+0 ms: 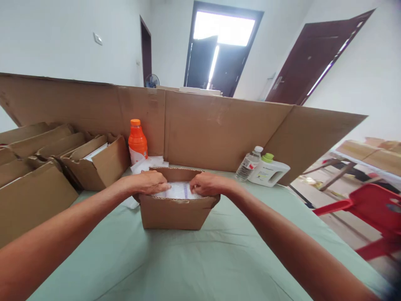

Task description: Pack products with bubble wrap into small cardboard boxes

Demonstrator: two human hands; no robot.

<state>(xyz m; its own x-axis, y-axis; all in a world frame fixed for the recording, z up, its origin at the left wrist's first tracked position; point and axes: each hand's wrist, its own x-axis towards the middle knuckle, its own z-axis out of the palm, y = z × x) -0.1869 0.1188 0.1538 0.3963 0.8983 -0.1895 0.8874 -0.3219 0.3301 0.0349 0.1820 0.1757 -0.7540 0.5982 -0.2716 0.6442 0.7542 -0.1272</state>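
Observation:
On the green cloth in front of me stands an open brown cardboard box (175, 214). White, clear-plastic-wrapped packets (178, 190) with bluish marks fill its top. My left hand (153, 182) reaches over the box's left end, its fingers bent down at the packets. From the opposite end my right hand (204, 184) comes in with curled fingers on the right side of the same packets. The fingertips of both hands are partly hidden inside the box. White plastic sheeting (150, 163) lies behind the box, near my left hand.
Several cardboard boxes (100, 163) stand at the left. An orange bottle (138, 142) is behind them. A clear water bottle (249, 164) and a white jug (270, 172) are at the back right. A tall cardboard panel (219, 129) lines the far edge. A red chair (376, 209) stands right.

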